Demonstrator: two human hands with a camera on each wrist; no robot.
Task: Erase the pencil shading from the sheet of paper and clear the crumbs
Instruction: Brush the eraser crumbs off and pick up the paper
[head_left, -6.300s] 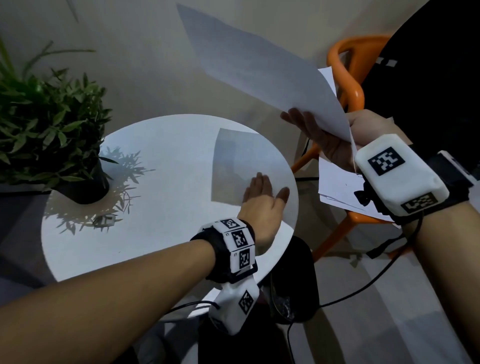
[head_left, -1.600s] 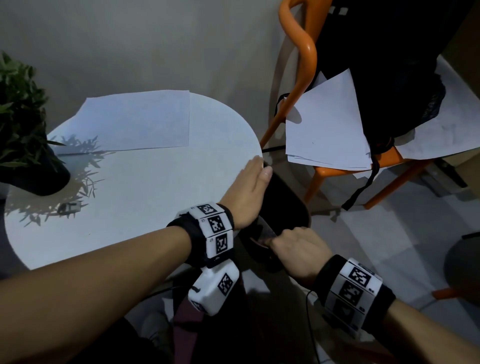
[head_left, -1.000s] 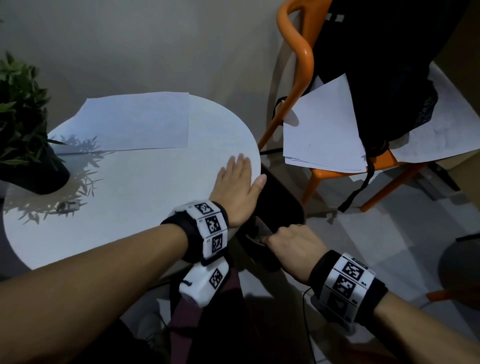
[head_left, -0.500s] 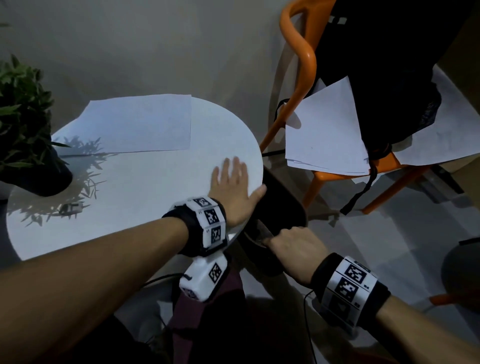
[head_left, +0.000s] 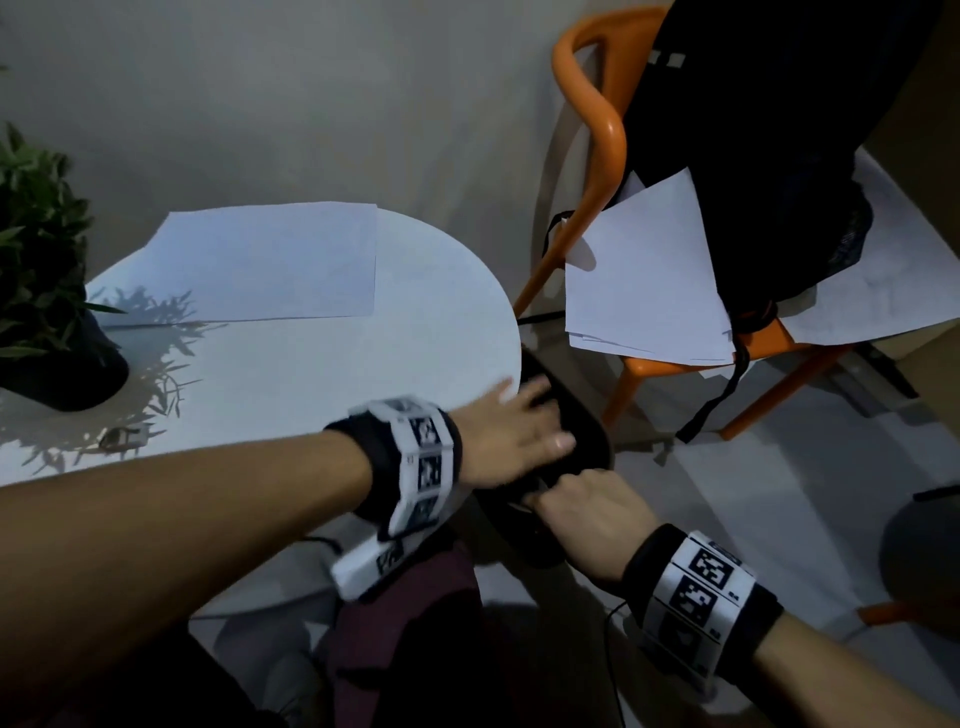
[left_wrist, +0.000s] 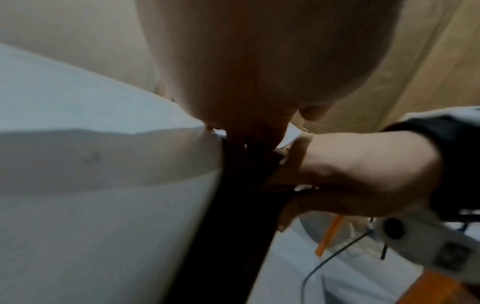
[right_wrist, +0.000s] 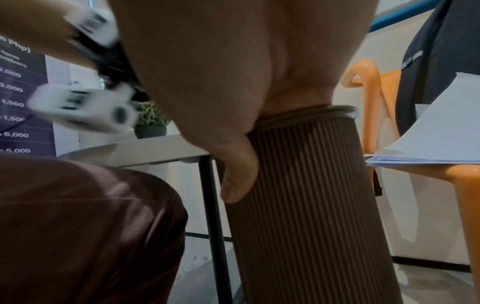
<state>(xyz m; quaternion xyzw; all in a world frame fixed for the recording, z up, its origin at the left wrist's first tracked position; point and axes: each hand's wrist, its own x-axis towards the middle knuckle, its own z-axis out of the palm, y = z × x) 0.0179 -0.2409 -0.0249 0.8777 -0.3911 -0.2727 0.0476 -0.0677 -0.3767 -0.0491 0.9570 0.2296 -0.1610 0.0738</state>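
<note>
A white sheet of paper (head_left: 270, 260) lies flat at the back of the round white table (head_left: 311, 374). I can see no pencil shading or crumbs on it. My left hand (head_left: 530, 415) lies flat with straight fingers at the table's right edge, reaching over the mouth of a dark ribbed bin (head_left: 587, 436). My right hand (head_left: 556, 493) grips the bin's near rim and holds it against the table edge. In the right wrist view the thumb presses the ribbed bin (right_wrist: 311, 205) wall. The left wrist view is blurred; it shows the bin (left_wrist: 233, 226) beside the table.
A potted plant (head_left: 41, 286) stands at the table's left. An orange chair (head_left: 597, 130) to the right carries a stack of papers (head_left: 649, 291) and a black bag (head_left: 779, 130). A black table leg (right_wrist: 213, 205) and my maroon-clad knee (right_wrist: 78, 216) are close to the bin.
My left hand has swept right across the table top to its edge, its fingers now over the bin's mouth. My right hand keeps its grip on the bin rim.
</note>
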